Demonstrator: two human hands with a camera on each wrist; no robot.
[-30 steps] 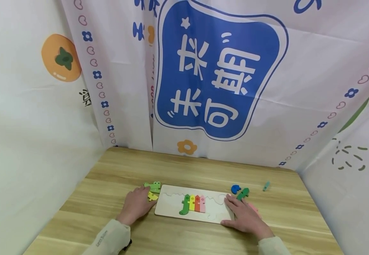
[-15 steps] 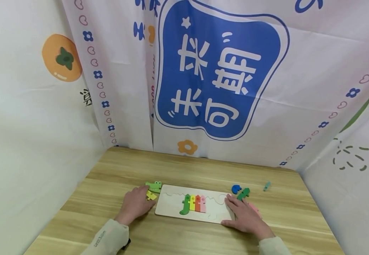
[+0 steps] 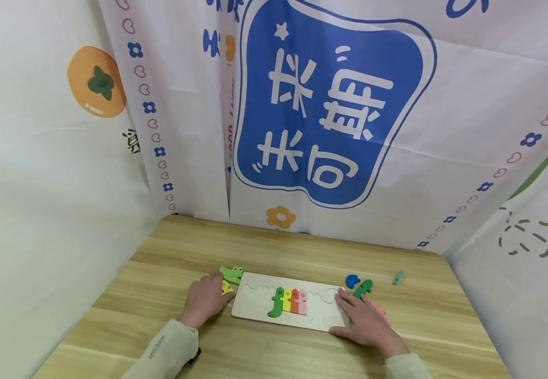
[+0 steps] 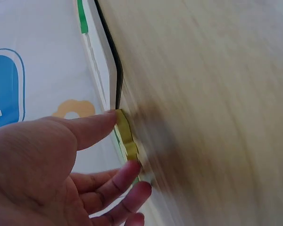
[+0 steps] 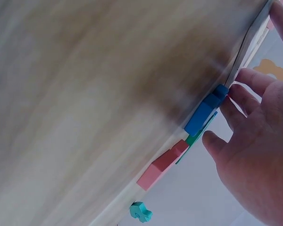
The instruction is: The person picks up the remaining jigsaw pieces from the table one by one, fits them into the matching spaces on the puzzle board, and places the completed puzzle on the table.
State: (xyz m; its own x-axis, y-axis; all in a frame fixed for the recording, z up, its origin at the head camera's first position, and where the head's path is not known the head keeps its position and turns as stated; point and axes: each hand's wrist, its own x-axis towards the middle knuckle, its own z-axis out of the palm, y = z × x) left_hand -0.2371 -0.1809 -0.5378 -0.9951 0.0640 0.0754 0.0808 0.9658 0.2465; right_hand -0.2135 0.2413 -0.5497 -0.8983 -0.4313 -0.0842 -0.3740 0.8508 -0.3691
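Note:
My left hand (image 3: 207,300) is at the left end of a pale wooden puzzle board (image 3: 252,310). Its thumb and a finger pinch the two ends of a yellow puzzle piece (image 4: 125,132), low over the table; the fingers partly cover that piece in the head view. Just behind it lies a light green crocodile-head piece (image 3: 231,274). Across the board's right end rests my right hand (image 3: 366,320), fingers stretched over the edge. Green tail (image 3: 276,305), yellow (image 3: 286,302), red (image 3: 295,303) and pink (image 3: 303,305) pieces stand joined on the board.
Right of the board lie loose pieces: a blue one (image 3: 352,280), a dark green one (image 3: 363,288), a pink one (image 5: 162,167) partly behind the right hand, and a teal one (image 3: 398,277) farther off. Printed cloth (image 3: 198,158) encloses the wooden table (image 3: 312,252) behind and at the sides.
The left hand has shifted slightly around the yellow piece, which has turned a little under the fingers. My right hand stays on the board. The head view has tilted slightly.

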